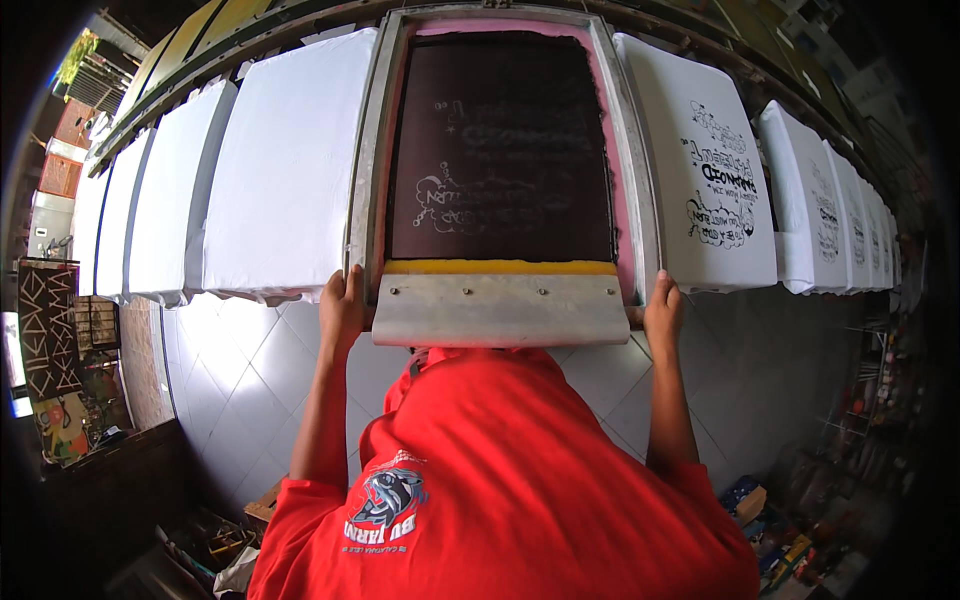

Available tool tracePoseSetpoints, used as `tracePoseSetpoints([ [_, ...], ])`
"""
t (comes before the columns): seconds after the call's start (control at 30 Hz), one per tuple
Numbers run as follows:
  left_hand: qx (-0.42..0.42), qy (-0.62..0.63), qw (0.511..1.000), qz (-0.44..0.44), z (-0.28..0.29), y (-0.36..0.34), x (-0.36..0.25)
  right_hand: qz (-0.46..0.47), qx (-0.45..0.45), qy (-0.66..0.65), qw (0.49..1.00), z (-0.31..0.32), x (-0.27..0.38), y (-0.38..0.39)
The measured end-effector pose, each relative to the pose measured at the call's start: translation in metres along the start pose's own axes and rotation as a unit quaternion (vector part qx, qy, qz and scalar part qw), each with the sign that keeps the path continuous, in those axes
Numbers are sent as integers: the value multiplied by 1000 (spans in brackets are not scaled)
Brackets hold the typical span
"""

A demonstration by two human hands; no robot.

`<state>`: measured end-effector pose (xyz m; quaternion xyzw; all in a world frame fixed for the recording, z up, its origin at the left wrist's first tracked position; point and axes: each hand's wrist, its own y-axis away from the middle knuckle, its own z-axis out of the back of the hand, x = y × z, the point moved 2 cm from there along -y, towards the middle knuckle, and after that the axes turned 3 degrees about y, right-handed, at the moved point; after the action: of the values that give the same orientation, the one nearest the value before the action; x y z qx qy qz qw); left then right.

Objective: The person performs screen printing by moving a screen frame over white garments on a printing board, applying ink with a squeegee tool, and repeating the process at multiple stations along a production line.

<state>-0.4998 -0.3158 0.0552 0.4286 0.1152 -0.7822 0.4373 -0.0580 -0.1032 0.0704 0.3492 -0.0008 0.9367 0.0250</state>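
A screen printing frame [372,150] with metal sides lies before me. Its mesh [500,110] is coated dark, with faint lettering showing through and a pink border. Across the near end rests a wide squeegee [500,312], its metal holder toward me and a yellow blade strip [500,267] along the far edge. My left hand [343,308] is closed on the frame's near left corner, thumb on top. At the near right corner my right hand [663,308] grips the same frame, thumb also up. The fingers beneath are mostly hidden. Neither hand touches the squeegee.
White fabric-covered boards [290,160] stand in a row to the left, without visible print. To the right, a white fabric-covered board [690,170] carries black lettering, and several more printed ones follow. Behind them runs a long rail [220,62]. Below is a tiled floor [240,390].
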Motion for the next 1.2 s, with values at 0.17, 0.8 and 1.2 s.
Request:
tracePoseSetpoints([
  [0.17,-13,41,999,-26,63,-15,22,12,-5,-15,1000,-23,51,41],
  [0.8,4,90,995,-47,373,-172,286,51,33,-86,994,-281,291,256],
  [1.2,7,59,997,-44,361,-192,299,56,5,-45,997,-305,286,252],
])
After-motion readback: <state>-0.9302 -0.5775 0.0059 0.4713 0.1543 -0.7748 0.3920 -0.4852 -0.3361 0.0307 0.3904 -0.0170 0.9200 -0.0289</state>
